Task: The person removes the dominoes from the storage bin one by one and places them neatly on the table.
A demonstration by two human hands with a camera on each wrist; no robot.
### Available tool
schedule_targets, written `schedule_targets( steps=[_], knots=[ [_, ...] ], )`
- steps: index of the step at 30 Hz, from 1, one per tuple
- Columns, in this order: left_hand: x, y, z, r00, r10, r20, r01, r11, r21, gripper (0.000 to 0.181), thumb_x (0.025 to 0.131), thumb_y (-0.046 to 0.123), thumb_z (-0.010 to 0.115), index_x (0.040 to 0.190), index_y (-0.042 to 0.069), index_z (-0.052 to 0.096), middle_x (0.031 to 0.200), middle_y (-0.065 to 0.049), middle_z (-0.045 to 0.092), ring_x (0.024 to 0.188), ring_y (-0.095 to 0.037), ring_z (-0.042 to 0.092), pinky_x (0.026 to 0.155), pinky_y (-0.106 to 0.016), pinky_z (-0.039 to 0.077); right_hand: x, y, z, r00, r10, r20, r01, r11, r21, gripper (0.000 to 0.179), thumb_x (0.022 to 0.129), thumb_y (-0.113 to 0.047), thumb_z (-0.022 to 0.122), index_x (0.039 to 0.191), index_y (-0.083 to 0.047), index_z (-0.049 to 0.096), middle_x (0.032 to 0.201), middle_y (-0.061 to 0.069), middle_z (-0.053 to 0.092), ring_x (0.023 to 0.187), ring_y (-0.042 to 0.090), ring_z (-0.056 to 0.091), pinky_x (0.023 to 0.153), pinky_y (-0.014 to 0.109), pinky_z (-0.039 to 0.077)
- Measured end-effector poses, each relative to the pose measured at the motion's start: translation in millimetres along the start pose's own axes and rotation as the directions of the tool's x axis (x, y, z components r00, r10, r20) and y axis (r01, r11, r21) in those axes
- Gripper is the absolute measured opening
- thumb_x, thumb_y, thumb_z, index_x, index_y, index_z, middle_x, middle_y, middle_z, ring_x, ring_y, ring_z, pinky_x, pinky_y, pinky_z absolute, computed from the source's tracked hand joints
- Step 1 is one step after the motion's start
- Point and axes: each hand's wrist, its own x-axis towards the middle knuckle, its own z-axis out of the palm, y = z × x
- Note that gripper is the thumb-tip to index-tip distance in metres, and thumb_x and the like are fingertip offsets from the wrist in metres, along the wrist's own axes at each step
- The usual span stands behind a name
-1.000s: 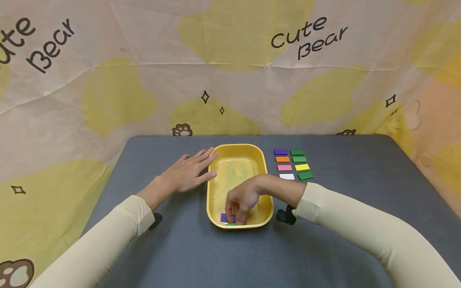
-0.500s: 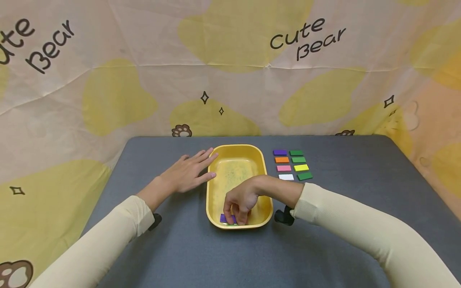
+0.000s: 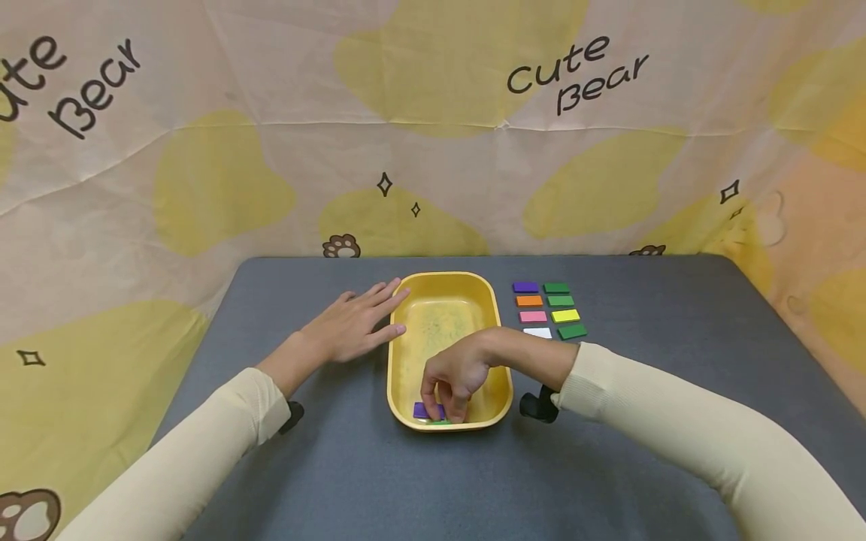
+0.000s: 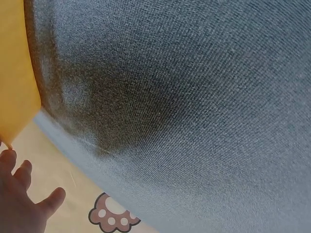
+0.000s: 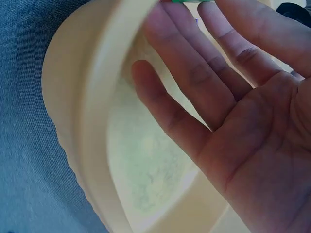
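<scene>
My left hand (image 3: pixel 355 323) lies with fingers spread at the left rim of a yellow plastic tray (image 3: pixel 497 300), fingertips over its edge. In the left wrist view, the fingers (image 4: pixel 26 174) meet the tray's corner. My right hand (image 3: pixel 456 372) reaches down inside the tray's near end, fingers bent. Its fingertips pinch a green domino block (image 3: pixel 440 422), mostly hidden below them; a sliver of that green block (image 5: pixel 192 1) shows at the fingertips in the right wrist view. A purple domino block (image 3: pixel 421 410) lies flat just beyond it, partly covered by the fingers.
Right of the tray, two columns of domino blocks lie on the grey table (image 3: pixel 325 466): among them purple (image 3: pixel 525 287), orange (image 3: pixel 529 300), pink (image 3: pixel 533 317), white (image 3: pixel 537 332), yellow (image 3: pixel 565 315) and several green (image 3: pixel 572 331). A printed cloth (image 3: pixel 433 150) hangs behind.
The right hand stays in the tray's near end, its fingertips shifting only slightly; the green block shows slightly farther right beneath them. The left hand has not moved.
</scene>
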Motion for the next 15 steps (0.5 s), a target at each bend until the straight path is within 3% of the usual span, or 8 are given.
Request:
schedule_targets(
  steps=[4, 15],
  knots=[
    [0.1, -0.2, -0.2, 1.000, -0.002, -0.001, 0.002, 1.000, 0.006, 0.073, 0.102, 0.061, 0.033, 0.161, 0.019, 0.020, 0.166, -0.006, 0.016, 0.150, -0.030, 0.022, 0.112, -0.064, 0.025, -10.3, -1.5, -3.1, 0.998, -0.014, -0.054, 0.012, 0.999, -0.049, 0.018, 0.090, -0.005, 0.072, 0.106, -0.010, 0.070, 0.091, 0.000, 0.067, 0.085, 0.010, 0.057, 0.081, 0.023, 0.048],
    [0.8, 0.1, 0.4, 1.000, -0.001, 0.006, 0.001, 1.000, 0.006, 0.074, 0.102, 0.063, 0.032, 0.161, 0.019, 0.020, 0.166, -0.007, 0.016, 0.150, -0.031, 0.022, 0.111, -0.065, 0.024, -48.5, -0.9, -9.9, 0.984, -0.051, -0.171, 0.037, 0.996, -0.084, 0.016, 0.090, -0.001, 0.069, 0.104, -0.010, 0.070, 0.091, 0.002, 0.065, 0.083, 0.010, 0.057, 0.075, 0.023, 0.050]
  ],
)
